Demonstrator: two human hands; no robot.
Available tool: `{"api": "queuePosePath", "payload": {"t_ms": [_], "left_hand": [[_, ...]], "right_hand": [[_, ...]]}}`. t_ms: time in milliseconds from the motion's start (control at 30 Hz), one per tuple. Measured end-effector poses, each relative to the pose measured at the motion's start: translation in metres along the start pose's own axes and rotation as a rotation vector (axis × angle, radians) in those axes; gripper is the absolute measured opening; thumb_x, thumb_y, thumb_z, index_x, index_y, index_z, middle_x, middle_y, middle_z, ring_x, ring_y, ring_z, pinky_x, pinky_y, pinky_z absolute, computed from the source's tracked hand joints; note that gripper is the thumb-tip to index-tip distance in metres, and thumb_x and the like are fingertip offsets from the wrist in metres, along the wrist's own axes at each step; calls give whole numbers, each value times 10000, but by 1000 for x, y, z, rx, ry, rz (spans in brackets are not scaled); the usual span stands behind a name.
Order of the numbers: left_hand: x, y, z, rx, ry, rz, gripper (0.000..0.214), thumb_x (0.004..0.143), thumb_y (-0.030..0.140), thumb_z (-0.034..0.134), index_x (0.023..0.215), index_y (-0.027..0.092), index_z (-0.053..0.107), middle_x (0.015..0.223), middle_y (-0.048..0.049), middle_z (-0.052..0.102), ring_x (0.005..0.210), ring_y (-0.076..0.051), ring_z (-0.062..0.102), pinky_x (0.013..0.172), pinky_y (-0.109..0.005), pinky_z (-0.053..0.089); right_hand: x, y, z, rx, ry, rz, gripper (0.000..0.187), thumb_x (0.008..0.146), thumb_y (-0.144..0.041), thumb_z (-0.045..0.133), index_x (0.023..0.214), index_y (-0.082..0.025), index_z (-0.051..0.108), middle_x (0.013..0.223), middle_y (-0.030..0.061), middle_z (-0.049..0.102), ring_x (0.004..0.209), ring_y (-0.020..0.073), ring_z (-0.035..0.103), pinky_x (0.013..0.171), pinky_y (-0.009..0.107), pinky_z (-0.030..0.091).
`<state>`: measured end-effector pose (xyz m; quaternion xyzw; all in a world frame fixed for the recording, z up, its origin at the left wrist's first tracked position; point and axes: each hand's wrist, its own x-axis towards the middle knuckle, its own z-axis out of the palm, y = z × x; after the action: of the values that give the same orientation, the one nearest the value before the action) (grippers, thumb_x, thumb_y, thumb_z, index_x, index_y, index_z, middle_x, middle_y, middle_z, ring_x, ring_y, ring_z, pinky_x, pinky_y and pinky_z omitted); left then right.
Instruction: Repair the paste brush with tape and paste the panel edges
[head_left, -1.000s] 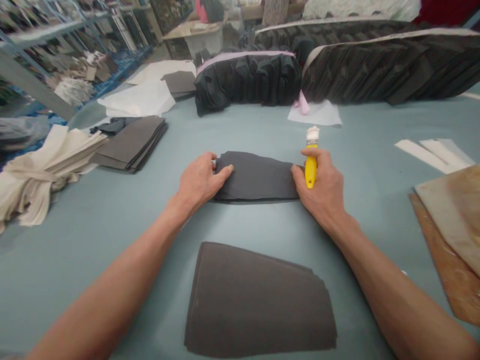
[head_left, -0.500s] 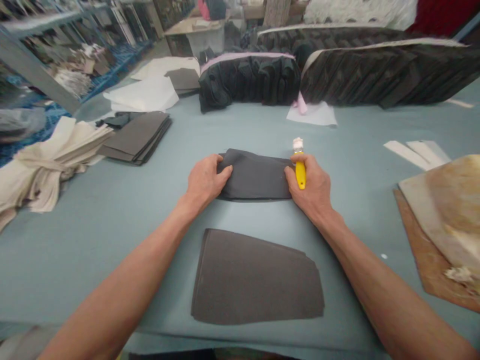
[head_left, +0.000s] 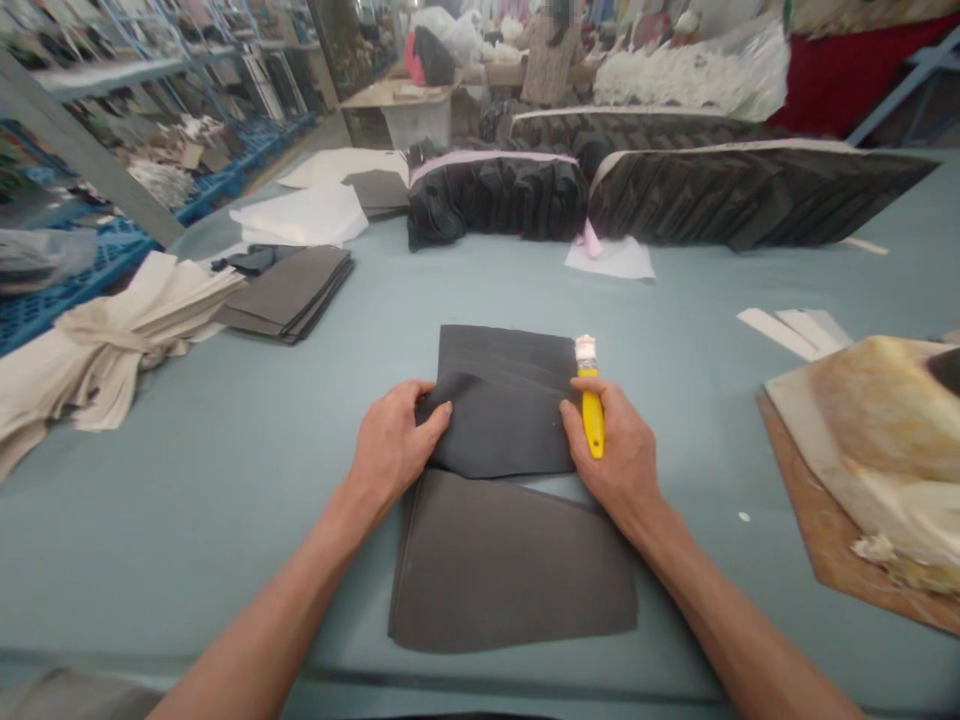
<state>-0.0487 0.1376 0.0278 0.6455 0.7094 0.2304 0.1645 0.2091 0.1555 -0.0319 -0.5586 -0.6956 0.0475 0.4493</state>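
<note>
My left hand (head_left: pixel 391 446) grips the left edge of a dark grey piece of material (head_left: pixel 504 398), fingers curled over it. My right hand (head_left: pixel 613 452) pinches the right edge of the same piece while also holding a yellow-handled brush (head_left: pixel 591 400) with its white tip pointing away from me. The near edge of the held piece overlaps the far edge of a second, larger dark grey piece (head_left: pixel 510 565) lying flat on the blue-grey table (head_left: pixel 187 450) right in front of me.
A stack of dark grey pieces (head_left: pixel 289 288) and a heap of cream fabric (head_left: pixel 105 335) lie at the left. Black pleated bundles (head_left: pixel 495 195) line the far side. A stained board with a cream pad (head_left: pixel 870 430) sits at the right. White strips (head_left: pixel 795 328) lie beyond it.
Both hands have drawn the dark piece toward me, so that it now overlaps the larger piece. The view has tilted up a little.
</note>
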Motion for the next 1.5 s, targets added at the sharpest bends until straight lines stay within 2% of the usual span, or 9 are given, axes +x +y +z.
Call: {"api": "queuePosePath", "payload": {"t_ms": [167,367,700,833,933,1033,1100,1233,1500], "left_hand": [[0,-2,-1,-18,10,4,422,935,439,581,1211,151,719,1201,-150,780,1012,-318,726,978,-454,538],[3,-4,6,16,68,17,465,959,445,551,1298,151,673,1264,-162,763,1104,-335,719,1016,-463,528],[26,4,12,63,97,24,401,976,439,560,1253,180,690,1237,-142,776,1075,-315,725,964,-429,537],[23,0,7,66,102,34,503,973,493,569,1336,151,632,1309,-169,729,1089,-330,714,1002,-476,537],[18,-3,-1,95,113,217,718,903,609,664,1449,161,530,1471,-190,613,1244,-347,659,1084,-492,518],[15,-3,-9,176,-1,532,922,817,673,750,1530,175,441,1624,-210,466,1492,-382,465,1233,-527,392],[16,-1,-10,268,-86,646,988,783,659,793,1558,179,411,1670,-222,407,1542,-405,393,1259,-565,344],[20,2,-7,420,-173,701,934,780,540,834,1545,169,448,1685,-219,394,1549,-431,368,1249,-589,349],[25,6,2,417,-169,728,759,861,445,736,1517,156,485,1654,-197,454,1510,-391,429,1228,-557,393]], "right_hand": [[-3,-1,0,-29,10,-29,259,999,-401,576,1177,-225,645,1048,107,761,926,302,717,833,436,551],[6,3,4,-38,8,-58,239,1007,-373,572,1178,-224,648,1063,108,764,963,299,725,842,424,562],[29,15,14,-56,56,11,273,984,-401,572,1182,-234,658,1103,111,776,967,307,725,835,433,561],[28,15,11,-42,76,6,268,992,-425,576,1159,-234,664,1072,107,772,952,304,714,863,440,553],[25,15,5,-10,95,-10,275,995,-439,587,1158,-228,657,1059,106,762,944,298,708,880,447,550],[23,17,-1,29,66,-30,277,1001,-430,584,1174,-222,645,1068,106,758,928,288,710,871,443,557],[23,18,-3,31,44,-25,272,1003,-419,579,1180,-223,639,1075,109,758,920,286,710,863,442,559],[25,18,-1,29,54,14,277,997,-419,579,1177,-218,641,1060,112,760,892,281,709,843,427,558],[42,22,13,27,98,-2,296,1046,-445,522,1172,-217,663,966,77,774,819,247,719,780,362,551]]}}
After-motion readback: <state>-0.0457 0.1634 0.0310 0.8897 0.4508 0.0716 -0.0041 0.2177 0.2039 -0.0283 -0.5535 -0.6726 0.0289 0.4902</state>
